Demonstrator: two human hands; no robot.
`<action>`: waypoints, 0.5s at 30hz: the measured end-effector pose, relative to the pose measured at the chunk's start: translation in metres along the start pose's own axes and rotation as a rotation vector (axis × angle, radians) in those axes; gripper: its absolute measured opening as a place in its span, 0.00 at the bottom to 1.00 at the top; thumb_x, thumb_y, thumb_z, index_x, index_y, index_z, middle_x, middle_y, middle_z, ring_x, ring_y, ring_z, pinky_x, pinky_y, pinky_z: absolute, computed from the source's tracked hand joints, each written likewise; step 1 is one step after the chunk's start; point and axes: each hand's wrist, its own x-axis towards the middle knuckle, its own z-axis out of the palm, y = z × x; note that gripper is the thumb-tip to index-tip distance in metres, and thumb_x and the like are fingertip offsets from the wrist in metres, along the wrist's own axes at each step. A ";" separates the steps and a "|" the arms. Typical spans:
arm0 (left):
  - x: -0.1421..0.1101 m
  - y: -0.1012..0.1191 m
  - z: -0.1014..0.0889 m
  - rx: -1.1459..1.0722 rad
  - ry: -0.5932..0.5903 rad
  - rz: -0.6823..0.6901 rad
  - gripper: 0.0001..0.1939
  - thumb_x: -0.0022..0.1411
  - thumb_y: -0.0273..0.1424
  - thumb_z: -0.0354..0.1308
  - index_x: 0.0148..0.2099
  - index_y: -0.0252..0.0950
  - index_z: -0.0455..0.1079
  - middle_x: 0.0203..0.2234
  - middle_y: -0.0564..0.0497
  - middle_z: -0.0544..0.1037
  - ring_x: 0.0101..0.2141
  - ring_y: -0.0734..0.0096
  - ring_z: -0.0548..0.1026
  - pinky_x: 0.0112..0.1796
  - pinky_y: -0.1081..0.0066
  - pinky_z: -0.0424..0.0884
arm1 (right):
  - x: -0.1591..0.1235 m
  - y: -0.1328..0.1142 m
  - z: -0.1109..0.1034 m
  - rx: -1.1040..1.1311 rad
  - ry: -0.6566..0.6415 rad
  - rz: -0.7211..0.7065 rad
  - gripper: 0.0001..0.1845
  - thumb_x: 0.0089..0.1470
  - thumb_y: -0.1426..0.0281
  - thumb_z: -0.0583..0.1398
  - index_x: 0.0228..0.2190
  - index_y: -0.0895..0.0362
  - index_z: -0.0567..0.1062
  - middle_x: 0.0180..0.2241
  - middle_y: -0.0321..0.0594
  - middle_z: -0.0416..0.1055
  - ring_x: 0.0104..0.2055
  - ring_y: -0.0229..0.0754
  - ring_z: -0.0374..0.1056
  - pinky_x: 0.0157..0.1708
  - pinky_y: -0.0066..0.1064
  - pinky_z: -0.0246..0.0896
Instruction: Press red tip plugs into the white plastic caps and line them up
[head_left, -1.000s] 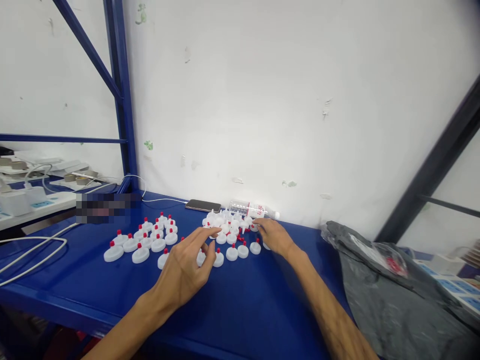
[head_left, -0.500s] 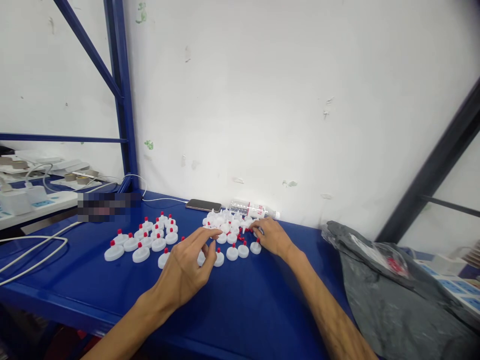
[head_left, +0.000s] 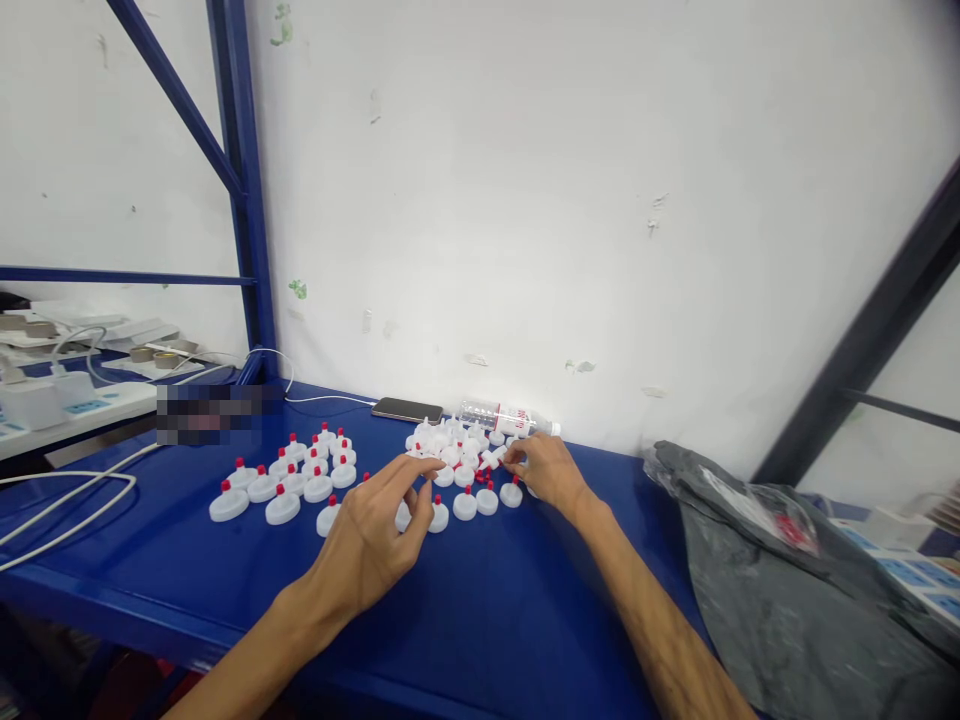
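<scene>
My left hand point(head_left: 382, 515) hovers over the blue table with its fingers curved and the thumb and forefinger apart; nothing shows between them. White round caps with red tips point(head_left: 438, 515) stand just behind and beside it. At the right edge of a heap of white nozzle caps point(head_left: 450, 438), my right hand point(head_left: 547, 470) has its fingers pinched together. Whatever lies in that pinch is too small to make out. Small loose red tips point(head_left: 484, 475) lie by its fingertips. One red-tipped cap point(head_left: 511, 494) stands under this hand.
More red-tipped white caps point(head_left: 282, 506) stand in a group at the left of the blue table point(head_left: 480, 620). Behind the heap lie a phone point(head_left: 407, 411) on a white cable and a clear bottle point(head_left: 510, 417). A grey plastic bag point(head_left: 757, 580) covers the right side.
My right hand has shifted slightly at the edge of the heap, and a few white caps beside its fingers lie differently. My left hand has stayed still.
</scene>
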 end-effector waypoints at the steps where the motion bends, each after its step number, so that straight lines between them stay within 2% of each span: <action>1: 0.000 0.000 0.000 0.003 0.000 0.001 0.12 0.68 0.28 0.49 0.51 0.44 0.66 0.37 0.56 0.75 0.27 0.77 0.72 0.34 0.73 0.69 | 0.000 0.000 0.000 0.001 0.002 0.002 0.11 0.62 0.64 0.59 0.42 0.58 0.74 0.44 0.42 0.73 0.46 0.43 0.70 0.47 0.43 0.66; 9: -0.001 0.000 0.000 0.001 -0.009 -0.003 0.12 0.68 0.28 0.49 0.51 0.45 0.66 0.37 0.57 0.75 0.26 0.77 0.71 0.34 0.73 0.69 | -0.001 -0.002 0.003 0.030 0.027 0.006 0.12 0.62 0.64 0.59 0.42 0.58 0.74 0.43 0.41 0.73 0.43 0.42 0.71 0.45 0.41 0.68; 15: -0.002 0.000 -0.001 0.002 -0.011 -0.001 0.11 0.68 0.28 0.49 0.51 0.44 0.66 0.37 0.57 0.75 0.26 0.77 0.71 0.33 0.73 0.69 | -0.002 0.000 -0.003 0.050 0.102 0.032 0.13 0.62 0.64 0.58 0.44 0.58 0.73 0.43 0.41 0.73 0.43 0.42 0.71 0.45 0.42 0.67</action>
